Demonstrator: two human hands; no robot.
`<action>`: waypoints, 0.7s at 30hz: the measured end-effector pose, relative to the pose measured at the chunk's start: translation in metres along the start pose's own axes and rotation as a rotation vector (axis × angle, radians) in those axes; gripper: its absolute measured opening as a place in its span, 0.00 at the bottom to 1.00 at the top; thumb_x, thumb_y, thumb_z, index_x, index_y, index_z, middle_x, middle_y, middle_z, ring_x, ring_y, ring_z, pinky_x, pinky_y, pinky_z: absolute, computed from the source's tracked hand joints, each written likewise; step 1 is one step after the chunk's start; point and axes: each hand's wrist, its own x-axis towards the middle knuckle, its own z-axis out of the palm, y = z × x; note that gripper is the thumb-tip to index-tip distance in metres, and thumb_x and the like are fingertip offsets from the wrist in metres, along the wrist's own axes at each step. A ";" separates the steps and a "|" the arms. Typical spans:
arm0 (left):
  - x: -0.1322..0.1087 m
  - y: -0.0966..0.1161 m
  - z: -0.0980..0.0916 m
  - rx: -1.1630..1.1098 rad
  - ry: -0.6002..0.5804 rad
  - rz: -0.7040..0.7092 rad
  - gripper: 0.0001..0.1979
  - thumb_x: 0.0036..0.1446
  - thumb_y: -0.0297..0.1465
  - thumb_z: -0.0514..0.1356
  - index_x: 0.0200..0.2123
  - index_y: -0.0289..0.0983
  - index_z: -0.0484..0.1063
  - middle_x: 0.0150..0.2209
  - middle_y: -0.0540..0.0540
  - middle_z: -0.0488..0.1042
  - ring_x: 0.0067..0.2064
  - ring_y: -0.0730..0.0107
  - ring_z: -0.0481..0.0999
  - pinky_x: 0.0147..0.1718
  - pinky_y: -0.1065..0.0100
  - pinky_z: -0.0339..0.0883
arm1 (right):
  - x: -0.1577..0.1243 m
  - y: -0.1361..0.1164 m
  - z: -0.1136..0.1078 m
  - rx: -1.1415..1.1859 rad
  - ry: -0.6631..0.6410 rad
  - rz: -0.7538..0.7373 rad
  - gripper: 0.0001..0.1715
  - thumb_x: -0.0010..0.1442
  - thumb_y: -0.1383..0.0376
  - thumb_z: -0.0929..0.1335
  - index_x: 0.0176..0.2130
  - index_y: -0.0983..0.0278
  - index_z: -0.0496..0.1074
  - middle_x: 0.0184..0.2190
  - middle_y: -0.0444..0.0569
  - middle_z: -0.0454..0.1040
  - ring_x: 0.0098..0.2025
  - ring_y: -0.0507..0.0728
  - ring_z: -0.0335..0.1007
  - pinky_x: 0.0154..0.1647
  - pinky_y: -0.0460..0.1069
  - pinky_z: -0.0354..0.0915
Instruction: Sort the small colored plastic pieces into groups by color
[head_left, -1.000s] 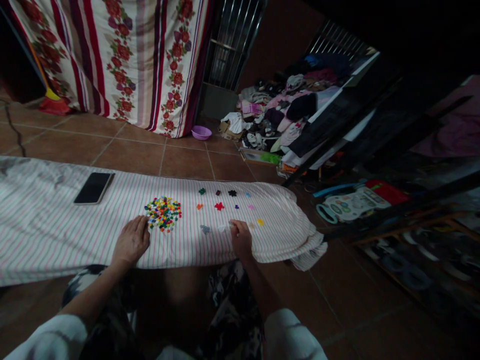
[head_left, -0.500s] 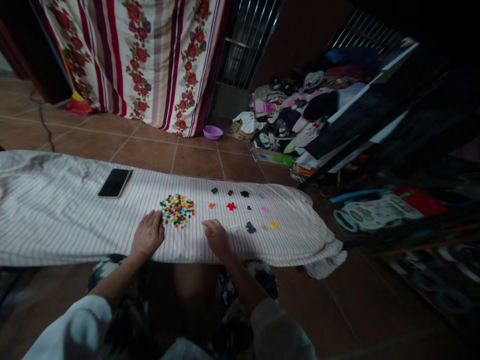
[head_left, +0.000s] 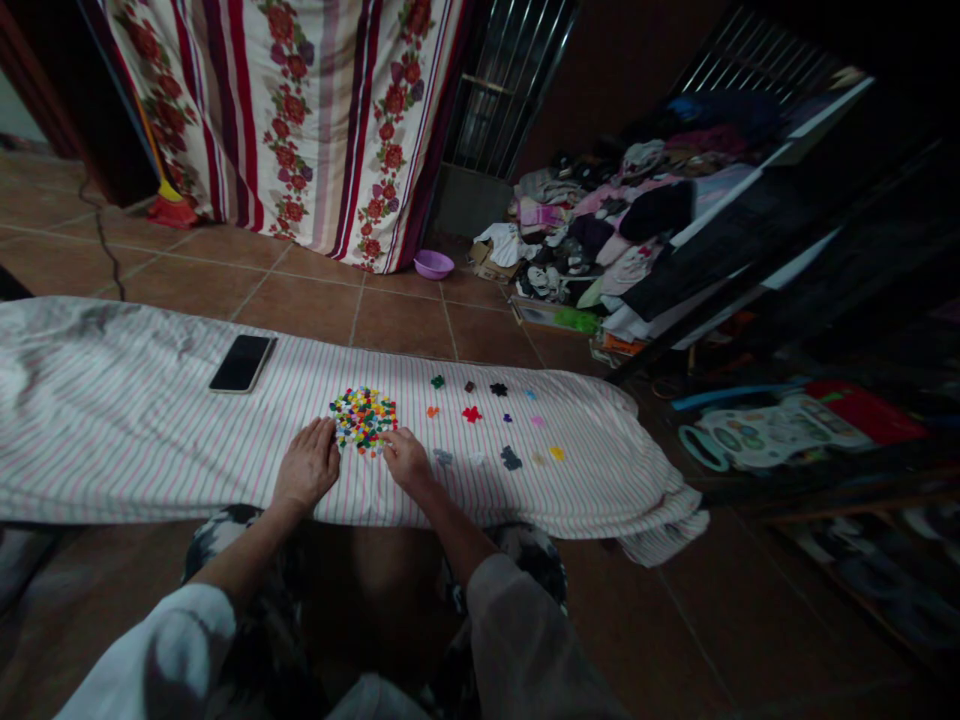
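Observation:
A mixed pile of small coloured pieces (head_left: 364, 418) lies on the striped cloth (head_left: 172, 430). My left hand (head_left: 307, 465) rests flat on the cloth at the pile's left edge, fingers extended, holding nothing. The fingertips of my right hand (head_left: 407, 460) are pinched together at the pile's lower right edge; whatever may be between them is too small to see. Right of the pile are several small single-colour groups, among them green (head_left: 437, 382), black (head_left: 499, 389), red (head_left: 472, 414), dark grey (head_left: 511, 458), light grey (head_left: 443, 457) and yellow (head_left: 556, 453).
A phone (head_left: 242, 363) lies on the cloth to the left of the pile. Beyond the cloth are a purple basin (head_left: 433, 264), a floral curtain (head_left: 322, 130) and a heap of clothes (head_left: 600, 220). A toy panel (head_left: 784, 430) stands at the right.
My right hand has moved left to the pile's edge, uncovering the light grey group. My left hand stays beside the pile. The whole view has shifted slightly.

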 end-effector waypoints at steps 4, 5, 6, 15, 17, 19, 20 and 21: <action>0.000 0.001 0.000 0.003 0.020 -0.023 0.24 0.62 0.33 0.48 0.57 0.28 0.67 0.58 0.33 0.72 0.63 0.54 0.66 0.63 0.53 0.59 | 0.002 0.000 0.001 -0.033 -0.020 0.007 0.17 0.59 0.73 0.66 0.45 0.60 0.77 0.41 0.48 0.74 0.41 0.55 0.71 0.45 0.48 0.68; 0.000 0.001 -0.001 0.008 0.023 -0.029 0.24 0.62 0.33 0.48 0.57 0.28 0.67 0.58 0.33 0.72 0.63 0.53 0.67 0.63 0.53 0.59 | 0.002 0.000 0.000 -0.037 -0.021 0.006 0.16 0.60 0.73 0.66 0.45 0.60 0.76 0.42 0.49 0.74 0.42 0.55 0.71 0.45 0.48 0.68; 0.000 0.002 -0.001 0.014 0.025 -0.033 0.24 0.62 0.33 0.48 0.56 0.28 0.68 0.58 0.33 0.72 0.63 0.53 0.67 0.63 0.52 0.58 | 0.002 -0.001 0.000 -0.040 -0.020 0.005 0.15 0.60 0.73 0.66 0.45 0.60 0.76 0.42 0.49 0.74 0.42 0.55 0.71 0.46 0.48 0.68; -0.001 0.014 -0.010 0.136 0.022 -0.250 0.26 0.62 0.35 0.47 0.57 0.26 0.69 0.61 0.29 0.68 0.68 0.44 0.59 0.66 0.44 0.47 | -0.002 -0.001 0.003 -0.037 0.017 0.020 0.10 0.62 0.71 0.66 0.42 0.61 0.74 0.40 0.48 0.73 0.42 0.55 0.71 0.44 0.48 0.67; -0.001 0.016 -0.010 0.164 -0.002 -0.301 0.28 0.63 0.35 0.45 0.60 0.26 0.66 0.64 0.27 0.64 0.69 0.41 0.55 0.65 0.41 0.48 | -0.003 0.000 0.004 -0.022 0.024 0.013 0.11 0.61 0.72 0.66 0.42 0.61 0.74 0.40 0.48 0.73 0.42 0.54 0.71 0.44 0.47 0.67; 0.000 0.016 -0.008 0.173 -0.037 -0.319 0.29 0.64 0.36 0.44 0.62 0.27 0.65 0.65 0.26 0.62 0.70 0.41 0.54 0.65 0.40 0.48 | -0.003 0.001 0.004 -0.006 0.029 0.006 0.11 0.61 0.73 0.66 0.41 0.61 0.74 0.40 0.48 0.73 0.42 0.54 0.72 0.44 0.47 0.67; 0.000 0.016 -0.007 0.172 -0.051 -0.319 0.29 0.64 0.36 0.44 0.62 0.27 0.64 0.65 0.26 0.61 0.70 0.41 0.54 0.65 0.40 0.48 | -0.004 0.001 0.004 -0.001 0.032 0.005 0.11 0.61 0.73 0.65 0.41 0.61 0.74 0.39 0.48 0.73 0.42 0.54 0.72 0.44 0.47 0.67; 0.000 0.015 -0.006 0.169 -0.060 -0.316 0.29 0.64 0.36 0.43 0.62 0.27 0.64 0.66 0.26 0.60 0.70 0.41 0.54 0.65 0.40 0.48 | -0.004 0.001 0.004 0.003 0.035 0.007 0.11 0.61 0.73 0.65 0.41 0.61 0.74 0.39 0.48 0.73 0.42 0.54 0.72 0.44 0.47 0.67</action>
